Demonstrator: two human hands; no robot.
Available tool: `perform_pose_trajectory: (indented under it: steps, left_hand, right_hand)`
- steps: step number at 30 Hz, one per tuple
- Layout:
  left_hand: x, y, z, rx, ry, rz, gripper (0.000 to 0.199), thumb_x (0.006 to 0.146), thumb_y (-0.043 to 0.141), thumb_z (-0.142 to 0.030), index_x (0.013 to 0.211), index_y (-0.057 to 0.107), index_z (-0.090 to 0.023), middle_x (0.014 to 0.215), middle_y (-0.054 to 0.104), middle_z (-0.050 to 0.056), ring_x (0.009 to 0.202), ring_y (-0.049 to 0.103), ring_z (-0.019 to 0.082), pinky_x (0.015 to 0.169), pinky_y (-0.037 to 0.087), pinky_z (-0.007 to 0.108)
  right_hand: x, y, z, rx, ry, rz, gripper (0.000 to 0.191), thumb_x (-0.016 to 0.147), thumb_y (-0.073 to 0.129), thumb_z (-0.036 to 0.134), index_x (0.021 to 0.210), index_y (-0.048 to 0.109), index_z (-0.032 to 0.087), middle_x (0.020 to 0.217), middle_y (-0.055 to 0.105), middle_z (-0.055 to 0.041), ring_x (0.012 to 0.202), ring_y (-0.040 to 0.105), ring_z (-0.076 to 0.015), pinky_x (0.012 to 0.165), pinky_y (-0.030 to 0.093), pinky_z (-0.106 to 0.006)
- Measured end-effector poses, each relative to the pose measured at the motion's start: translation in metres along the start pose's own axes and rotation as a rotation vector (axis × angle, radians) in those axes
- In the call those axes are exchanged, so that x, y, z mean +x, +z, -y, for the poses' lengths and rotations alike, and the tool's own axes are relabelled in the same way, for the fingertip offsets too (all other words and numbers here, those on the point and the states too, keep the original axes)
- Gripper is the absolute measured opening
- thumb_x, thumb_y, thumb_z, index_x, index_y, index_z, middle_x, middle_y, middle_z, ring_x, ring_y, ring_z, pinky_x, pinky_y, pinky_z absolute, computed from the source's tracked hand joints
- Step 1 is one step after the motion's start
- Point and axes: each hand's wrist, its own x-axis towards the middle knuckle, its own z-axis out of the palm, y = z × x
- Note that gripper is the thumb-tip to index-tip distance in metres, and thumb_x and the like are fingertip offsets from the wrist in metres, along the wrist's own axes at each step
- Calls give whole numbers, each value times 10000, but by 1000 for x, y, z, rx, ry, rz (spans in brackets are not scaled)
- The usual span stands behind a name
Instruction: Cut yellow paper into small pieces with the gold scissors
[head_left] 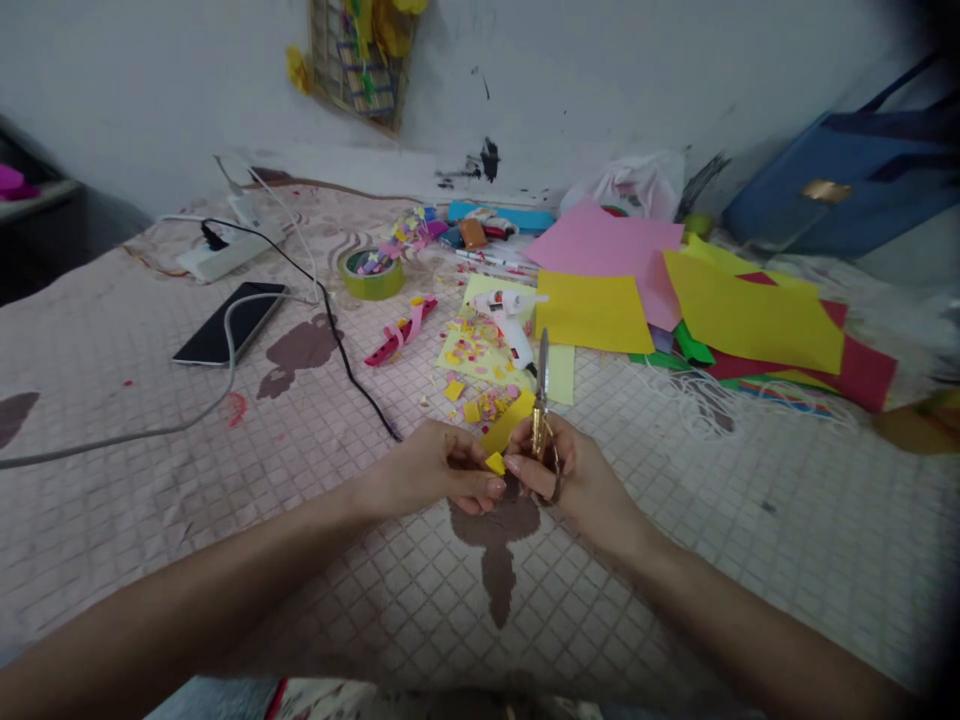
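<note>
Between my two hands is a small yellow foam piece (496, 463). My left hand (431, 470) pinches it from the left with thumb and fingers. On its other side, the fingertips of my right hand (574, 475) touch or hold its edge. Gold-handled scissors (541, 395) are in my right hand too, blades together and pointing away from me, a handle loop around the fingers. Just beyond my hands lies a larger yellow foam strip (508, 424), with small cut scraps (491, 405) beside it.
A white glue gun (510, 320) rests on pale yellow paper among scraps. Coloured sheets (596, 310) and white string (705, 400) lie to the right. Left are a roll of tape (371, 283), a phone (229, 325), a power strip (229, 252) and a black cord (341, 355).
</note>
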Motion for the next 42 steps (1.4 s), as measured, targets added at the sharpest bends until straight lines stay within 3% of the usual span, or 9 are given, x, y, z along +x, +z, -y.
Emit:
perform_pose_trajectory:
  steps: [11, 22, 29, 34, 42]
  left_hand:
    - [-2, 2, -1, -32, -3, 27, 214, 691, 679, -299, 715, 614, -97, 653, 674, 19, 540, 624, 89, 542, 510, 198]
    - [-1, -2, -3, -69, -11, -6, 228, 642, 724, -285, 760, 642, -107, 667, 683, 14, 578, 631, 88, 606, 508, 211]
    - [-1, 2, -3, -53, 43, -47, 245, 710, 661, -336, 714, 618, -95, 668, 681, 33, 563, 636, 98, 572, 516, 213]
    - [-2, 1, -3, -50, 45, -54, 241, 695, 674, -323, 705, 609, -91, 647, 672, 22, 532, 620, 81, 558, 511, 202]
    - [-1, 1, -2, -109, 35, -70, 228, 668, 701, -280, 773, 620, -94, 714, 677, 24, 631, 643, 98, 608, 515, 210]
  right_hand:
    - [-1, 2, 3, -15, -7, 54, 143, 735, 598, 232, 790, 471, 197, 628, 484, 48, 510, 445, -92, 473, 355, -223]
    - [-1, 1, 3, -25, 26, -36, 149, 720, 599, 208, 775, 462, 204, 598, 466, 60, 498, 435, -91, 451, 333, -216]
    - [-2, 1, 4, 20, 31, 20, 129, 771, 572, 274, 796, 475, 193, 574, 482, 58, 495, 443, -88, 458, 338, -211]
    - [-2, 2, 7, -3, 30, 42, 147, 728, 606, 233, 768, 470, 191, 602, 482, 58, 497, 434, -82, 447, 334, -205]
    - [-1, 2, 3, 2, 33, -10, 134, 735, 588, 229, 785, 467, 201, 608, 482, 56, 505, 449, -91, 473, 362, -220]
